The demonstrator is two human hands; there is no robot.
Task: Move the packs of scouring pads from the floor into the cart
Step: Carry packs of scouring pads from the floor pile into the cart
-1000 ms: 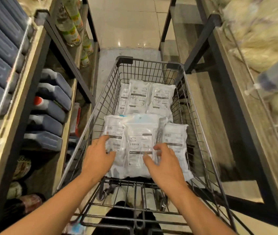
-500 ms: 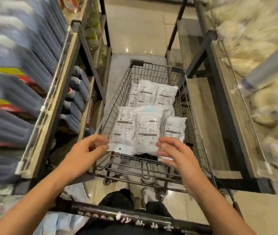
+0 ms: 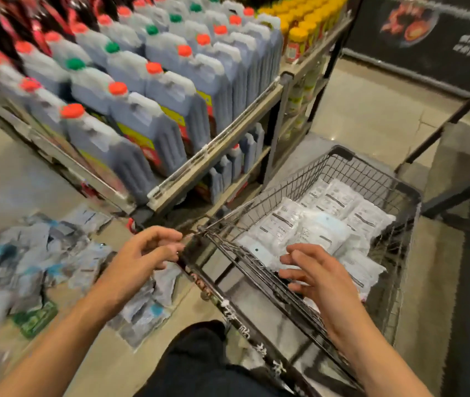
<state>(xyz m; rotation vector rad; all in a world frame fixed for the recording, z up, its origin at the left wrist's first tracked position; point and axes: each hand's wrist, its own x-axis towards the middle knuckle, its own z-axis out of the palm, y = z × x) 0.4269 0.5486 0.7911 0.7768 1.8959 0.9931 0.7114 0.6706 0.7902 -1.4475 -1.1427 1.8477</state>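
A dark wire cart (image 3: 403, 190) stands at the right, and several white packs of scouring pads (image 3: 319, 224) lie flat in its basket. More packs of scouring pads (image 3: 36, 262) lie scattered on the floor at the left, blurred by camera motion. My left hand (image 3: 144, 253) hovers empty beside the cart's near left corner, fingers loosely curled. Over the cart's near end my right hand (image 3: 317, 273) is also empty, with relaxed fingers pointing left. The cart's handle bar (image 3: 239, 316) runs between my arms.
A shelf rack (image 3: 216, 156) of grey jugs with red and green caps (image 3: 153, 116) stands left of the cart. Yellow-capped bottles (image 3: 299, 35) fill its far end. A dark shelf frame (image 3: 468, 196) borders the cart's right side. Tiled floor (image 3: 371, 110) stretches beyond.
The view has swung left, bringing the floor packs into sight. Both hands have drawn back from the packs in the cart and hold nothing.
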